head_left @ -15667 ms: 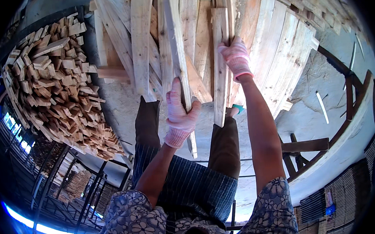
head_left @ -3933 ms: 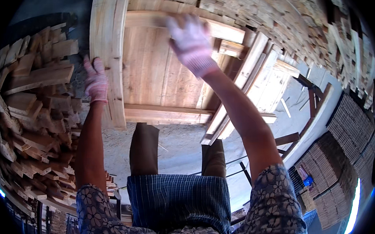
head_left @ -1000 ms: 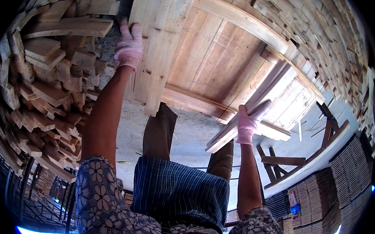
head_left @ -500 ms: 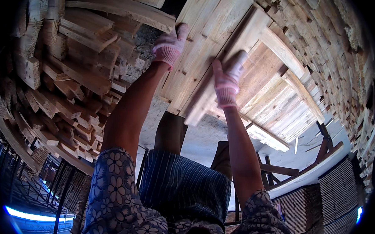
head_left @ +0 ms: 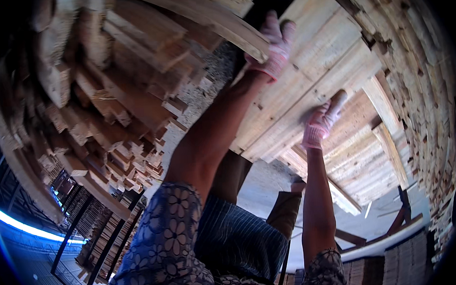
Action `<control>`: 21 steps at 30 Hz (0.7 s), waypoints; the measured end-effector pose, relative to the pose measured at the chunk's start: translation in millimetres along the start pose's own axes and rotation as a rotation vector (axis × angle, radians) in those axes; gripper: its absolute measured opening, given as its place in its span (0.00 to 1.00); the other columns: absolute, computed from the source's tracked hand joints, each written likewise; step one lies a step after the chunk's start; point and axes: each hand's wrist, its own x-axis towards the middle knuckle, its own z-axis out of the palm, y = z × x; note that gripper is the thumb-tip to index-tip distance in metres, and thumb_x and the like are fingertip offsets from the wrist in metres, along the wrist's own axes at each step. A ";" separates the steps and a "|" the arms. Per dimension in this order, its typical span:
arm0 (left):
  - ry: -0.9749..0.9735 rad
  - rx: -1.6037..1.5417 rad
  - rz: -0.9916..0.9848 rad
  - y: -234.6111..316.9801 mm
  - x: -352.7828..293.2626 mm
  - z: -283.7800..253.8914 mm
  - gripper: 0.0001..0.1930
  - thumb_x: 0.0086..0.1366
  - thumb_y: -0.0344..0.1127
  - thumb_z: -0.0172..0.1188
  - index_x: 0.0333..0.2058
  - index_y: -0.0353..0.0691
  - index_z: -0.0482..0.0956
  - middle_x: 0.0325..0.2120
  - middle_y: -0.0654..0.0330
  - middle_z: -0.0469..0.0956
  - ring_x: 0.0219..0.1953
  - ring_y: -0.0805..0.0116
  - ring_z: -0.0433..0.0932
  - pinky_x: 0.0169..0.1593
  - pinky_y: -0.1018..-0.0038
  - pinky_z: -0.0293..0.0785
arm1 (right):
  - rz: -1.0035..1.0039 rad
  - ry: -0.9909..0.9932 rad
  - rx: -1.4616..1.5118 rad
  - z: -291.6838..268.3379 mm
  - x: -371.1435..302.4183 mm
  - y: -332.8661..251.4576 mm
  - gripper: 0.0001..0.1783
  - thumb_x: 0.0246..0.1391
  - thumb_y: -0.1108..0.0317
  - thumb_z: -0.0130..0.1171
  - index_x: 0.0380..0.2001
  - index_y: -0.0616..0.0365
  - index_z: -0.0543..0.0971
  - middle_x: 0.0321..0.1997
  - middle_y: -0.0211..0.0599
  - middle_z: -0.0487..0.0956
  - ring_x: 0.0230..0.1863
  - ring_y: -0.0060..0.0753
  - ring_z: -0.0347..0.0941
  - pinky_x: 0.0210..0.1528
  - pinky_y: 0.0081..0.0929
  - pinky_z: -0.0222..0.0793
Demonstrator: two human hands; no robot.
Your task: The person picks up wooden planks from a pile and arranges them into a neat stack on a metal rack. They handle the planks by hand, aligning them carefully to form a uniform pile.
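Wooden planks [head_left: 306, 68] lie side by side in a slanting flat layer in front of me. My left hand [head_left: 277, 47], in a pink and white knit glove, is at the layer's left edge with its fingers stretched apart, beside the end of a jutting board [head_left: 237, 31]. My right hand [head_left: 322, 123], gloved the same way, rests against the right edge of the nearest plank. Its fingers are extended and a fingertip looks dark; its palm side is hidden. To the right of that plank is a lower layer of boards [head_left: 360, 159] with crosspieces [head_left: 391, 152].
A rough pile of cut lumber [head_left: 132, 90] rises at the left, its ends jutting out. At the right stands a tall stack of boards [head_left: 422, 106]. Dark metal frames [head_left: 83, 243] are at the lower left. Grey floor [head_left: 263, 182] shows below the planks.
The plank under my right hand, raised and blurred before, now lies flush beside the others. The view has shifted, so both hands sit farther right. My left fingers have spread.
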 end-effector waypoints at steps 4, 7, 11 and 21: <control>0.012 0.326 0.122 -12.5 -5.3 -17.6 0.37 0.69 0.60 0.46 0.67 0.39 0.58 0.58 0.45 0.71 0.59 0.45 0.71 0.63 0.54 0.64 | 0.035 -0.270 -0.497 -14.6 9.9 -49.8 0.28 0.68 0.61 0.50 0.69 0.45 0.61 0.63 0.52 0.66 0.62 0.53 0.66 0.61 0.42 0.65; 0.251 0.526 0.379 -32.6 -45.6 -30.0 0.32 0.67 0.50 0.54 0.64 0.38 0.62 0.57 0.46 0.71 0.57 0.46 0.71 0.61 0.54 0.66 | -0.088 -0.547 -1.022 -29.1 34.8 -98.5 0.26 0.62 0.56 0.56 0.63 0.40 0.67 0.52 0.56 0.68 0.51 0.58 0.70 0.52 0.48 0.69; 0.172 -0.075 0.391 -2.7 -202.9 -103.4 0.26 0.65 0.35 0.61 0.60 0.36 0.68 0.55 0.46 0.74 0.56 0.49 0.74 0.59 0.58 0.70 | -0.706 -0.668 -0.440 21.9 8.9 -256.9 0.36 0.57 0.52 0.64 0.65 0.50 0.66 0.60 0.57 0.68 0.61 0.60 0.64 0.61 0.47 0.63; 0.029 -0.623 -0.344 -37.7 -427.7 -181.6 0.21 0.71 0.31 0.54 0.61 0.37 0.69 0.57 0.50 0.74 0.59 0.60 0.74 0.63 0.66 0.69 | -0.194 -1.097 -0.387 -62.8 -83.2 -279.1 0.32 0.64 0.60 0.56 0.68 0.58 0.62 0.57 0.56 0.76 0.57 0.55 0.73 0.58 0.40 0.68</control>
